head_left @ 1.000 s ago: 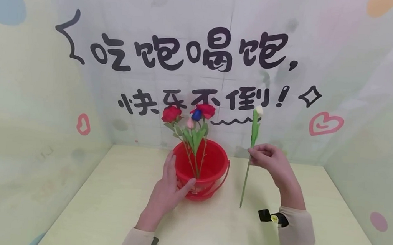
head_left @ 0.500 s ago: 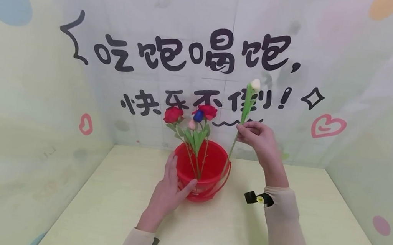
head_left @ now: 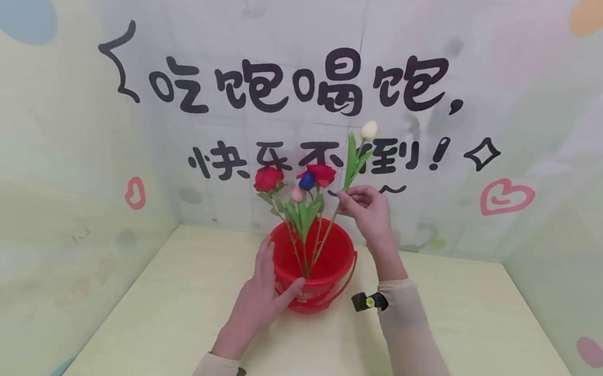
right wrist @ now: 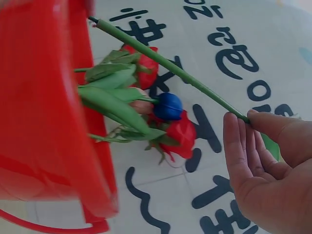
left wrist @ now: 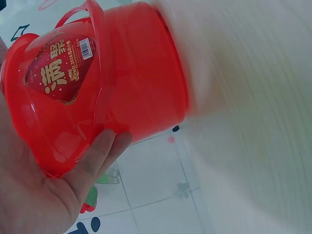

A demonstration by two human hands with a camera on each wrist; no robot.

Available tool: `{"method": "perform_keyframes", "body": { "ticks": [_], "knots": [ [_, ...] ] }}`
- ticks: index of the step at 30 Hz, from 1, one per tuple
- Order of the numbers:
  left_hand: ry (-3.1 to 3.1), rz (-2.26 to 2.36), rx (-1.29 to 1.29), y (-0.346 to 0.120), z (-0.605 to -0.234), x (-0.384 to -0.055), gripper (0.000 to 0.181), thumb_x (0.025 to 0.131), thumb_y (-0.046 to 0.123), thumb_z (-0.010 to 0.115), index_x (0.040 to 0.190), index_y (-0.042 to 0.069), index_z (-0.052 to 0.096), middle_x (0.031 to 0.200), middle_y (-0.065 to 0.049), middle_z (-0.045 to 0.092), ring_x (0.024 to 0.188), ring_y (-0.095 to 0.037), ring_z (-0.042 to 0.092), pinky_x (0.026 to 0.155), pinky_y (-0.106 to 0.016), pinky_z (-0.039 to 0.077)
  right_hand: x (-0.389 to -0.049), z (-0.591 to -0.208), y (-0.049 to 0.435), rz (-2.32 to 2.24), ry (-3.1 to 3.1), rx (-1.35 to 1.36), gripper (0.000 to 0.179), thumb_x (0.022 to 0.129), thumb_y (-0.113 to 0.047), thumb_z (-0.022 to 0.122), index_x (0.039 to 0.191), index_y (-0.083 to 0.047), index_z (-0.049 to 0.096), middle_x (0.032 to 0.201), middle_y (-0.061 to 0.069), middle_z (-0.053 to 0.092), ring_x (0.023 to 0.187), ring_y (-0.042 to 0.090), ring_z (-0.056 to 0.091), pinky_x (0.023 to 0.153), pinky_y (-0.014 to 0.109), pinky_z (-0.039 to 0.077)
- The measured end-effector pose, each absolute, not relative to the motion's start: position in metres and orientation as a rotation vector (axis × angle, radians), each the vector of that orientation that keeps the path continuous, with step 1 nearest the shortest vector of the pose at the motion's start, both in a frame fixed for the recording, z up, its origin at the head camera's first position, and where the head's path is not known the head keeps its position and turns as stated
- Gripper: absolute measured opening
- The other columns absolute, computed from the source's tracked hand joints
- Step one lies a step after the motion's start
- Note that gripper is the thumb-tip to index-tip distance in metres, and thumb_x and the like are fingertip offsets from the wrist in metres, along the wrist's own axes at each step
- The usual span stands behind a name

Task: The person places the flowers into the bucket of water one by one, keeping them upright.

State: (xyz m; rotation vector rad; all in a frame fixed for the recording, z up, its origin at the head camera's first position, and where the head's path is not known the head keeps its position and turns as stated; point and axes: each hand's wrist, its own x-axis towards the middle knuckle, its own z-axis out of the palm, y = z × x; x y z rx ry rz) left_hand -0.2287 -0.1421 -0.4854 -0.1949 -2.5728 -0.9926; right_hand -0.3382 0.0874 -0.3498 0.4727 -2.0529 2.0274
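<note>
A red plastic bucket point(head_left: 336, 255) stands upright on the table, holding artificial flowers. Two red roses point(head_left: 268, 179), a blue bud point(head_left: 307, 180) and a pink tulip point(head_left: 298, 194) lean in it. My left hand point(head_left: 256, 302) rests along the bucket's left side, fingers fairly straight, thumb at the front rim. Between thumb and fingertips, my right hand point(head_left: 370, 217) pinches the stem of a white tulip point(head_left: 369, 130) just below its leaves. The tulip slants over the bucket. In the right wrist view, its lower stem point(right wrist: 170, 72) ends right at the bucket's rim.
Pale wooden table point(head_left: 186, 297) lies under the bucket. Printed wall sheets with black lettering point(head_left: 342, 82) enclose the back and sides. The bucket's red handle point(head_left: 348, 280) hangs down at its right. A black wrist strap point(head_left: 369, 302) sits on the right sleeve.
My right hand has carried the white tulip up and leftward, from beside the bucket to over its mouth. The left hand has stayed on the bucket.
</note>
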Motion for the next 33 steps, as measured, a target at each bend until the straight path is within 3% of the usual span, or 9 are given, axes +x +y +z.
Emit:
{"method": "perform_keyframes", "body": {
  "ticks": [8, 13, 21, 33],
  "knots": [
    [-2.565, -0.994, -0.21, -0.142, -0.485, -0.229, 0.116, 0.089, 0.072, 0.069, 0.171, 0.026, 0.002, 0.169, 0.002, 0.026, 0.122, -0.022, 0.063, 0.08, -0.035, 0.064, -0.339, -0.364, 0.072, 1.97, -2.161, 0.48, 0.029, 0.099, -0.018, 0.077, 0.114, 0.004, 0.066, 0.102, 0.019, 0.07, 0.083, 0.023, 0.075, 0.083, 0.036, 0.064],
    [-2.571, -0.99, -0.205, -0.142, -0.485, -0.23, 0.116, 0.089, 0.072, 0.07, 0.171, 0.027, 0.001, 0.171, 0.004, 0.023, 0.116, -0.02, 0.064, 0.079, -0.032, 0.064, -0.339, -0.372, 0.066, 1.937, -2.188, 0.538, 0.026, 0.099, -0.016, 0.076, 0.111, 0.005, 0.067, 0.103, 0.023, 0.072, 0.09, 0.035, 0.075, 0.087, 0.048, 0.063],
    [-2.573, -0.975, -0.205, -0.143, -0.486, -0.23, 0.117, 0.089, 0.072, 0.07, 0.171, 0.026, 0.001, 0.172, 0.004, 0.022, 0.118, -0.021, 0.064, 0.079, -0.033, 0.063, -0.341, -0.386, 0.056, 1.752, -2.355, 0.528, 0.024, 0.098, -0.02, 0.078, 0.11, -0.001, 0.069, 0.098, 0.015, 0.075, 0.087, 0.025, 0.075, 0.083, 0.04, 0.064],
    [-2.556, -0.958, -0.215, -0.143, -0.487, -0.23, 0.115, 0.09, 0.071, 0.069, 0.171, 0.024, 0.003, 0.171, 0.002, 0.025, 0.111, -0.02, 0.066, 0.076, -0.029, 0.062, -0.342, -0.399, 0.043, 1.703, -2.514, 0.555, 0.019, 0.097, -0.012, 0.078, 0.106, 0.001, 0.069, 0.097, 0.015, 0.074, 0.084, 0.026, 0.075, 0.085, 0.051, 0.063]
  ]
}}
